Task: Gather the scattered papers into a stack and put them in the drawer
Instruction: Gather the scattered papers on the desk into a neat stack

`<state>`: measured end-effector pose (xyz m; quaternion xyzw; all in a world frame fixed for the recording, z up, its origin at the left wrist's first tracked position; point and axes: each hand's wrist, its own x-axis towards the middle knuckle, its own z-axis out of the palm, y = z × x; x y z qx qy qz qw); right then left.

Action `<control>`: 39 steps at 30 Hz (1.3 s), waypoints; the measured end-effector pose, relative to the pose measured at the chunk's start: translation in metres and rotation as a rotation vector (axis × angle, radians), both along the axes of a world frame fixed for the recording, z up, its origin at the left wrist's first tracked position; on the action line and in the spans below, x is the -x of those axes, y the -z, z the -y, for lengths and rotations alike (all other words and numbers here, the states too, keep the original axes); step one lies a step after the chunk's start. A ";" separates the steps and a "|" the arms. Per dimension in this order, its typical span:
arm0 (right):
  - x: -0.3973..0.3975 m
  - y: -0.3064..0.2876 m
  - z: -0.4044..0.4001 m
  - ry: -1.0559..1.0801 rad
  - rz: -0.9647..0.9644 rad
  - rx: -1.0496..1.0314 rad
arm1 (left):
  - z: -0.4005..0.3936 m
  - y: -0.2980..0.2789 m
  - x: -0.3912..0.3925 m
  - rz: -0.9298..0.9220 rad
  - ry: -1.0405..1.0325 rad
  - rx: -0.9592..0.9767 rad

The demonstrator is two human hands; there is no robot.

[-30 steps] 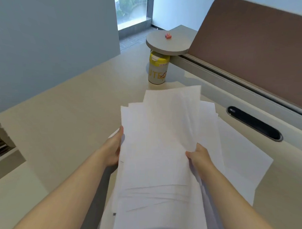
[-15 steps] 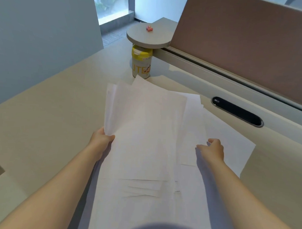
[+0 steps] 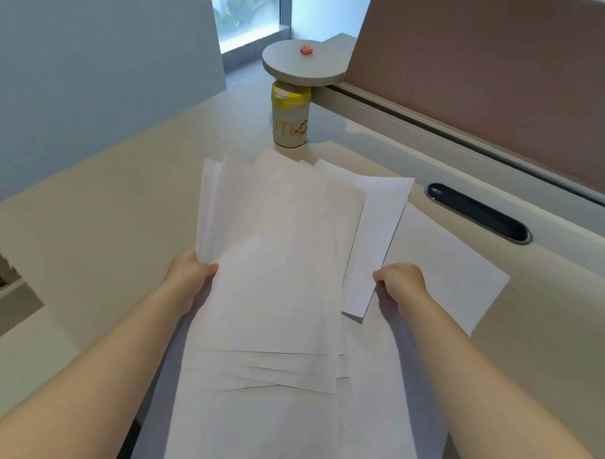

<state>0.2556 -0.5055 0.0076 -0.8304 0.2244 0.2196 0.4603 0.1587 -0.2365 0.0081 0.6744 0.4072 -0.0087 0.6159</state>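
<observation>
The near end of the papers is cut off by the bottom edge; how many sheets are stacked cannot be counted. The fingers of the left hand are hidden under the sheets, only the thumb being seen; the right hand is seen from the back, its fingertips concealed. The can has its top hidden beneath the round shelf, and its lettering is only partly legible; the small pink object is too small to be identified.

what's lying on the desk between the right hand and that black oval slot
In the head view, one flat white paper sheet lies between the right hand and the black oval slot.
</observation>
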 end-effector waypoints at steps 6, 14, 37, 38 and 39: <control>0.037 -0.020 0.033 -0.044 -0.106 -0.044 | 0.014 -0.016 0.002 0.035 -0.002 0.045; 0.120 -0.011 0.081 0.050 -0.242 -0.013 | 0.063 -0.007 0.000 -0.129 0.288 -0.160; 0.126 -0.003 0.096 0.445 0.001 -0.350 | 0.125 -0.017 -0.004 -0.076 0.766 0.062; 0.126 -0.002 0.095 0.442 -0.016 -0.390 | 0.124 -0.018 -0.004 -0.073 0.768 0.075; 0.123 0.000 0.095 0.436 -0.035 -0.425 | 0.124 -0.019 -0.003 -0.067 0.762 0.086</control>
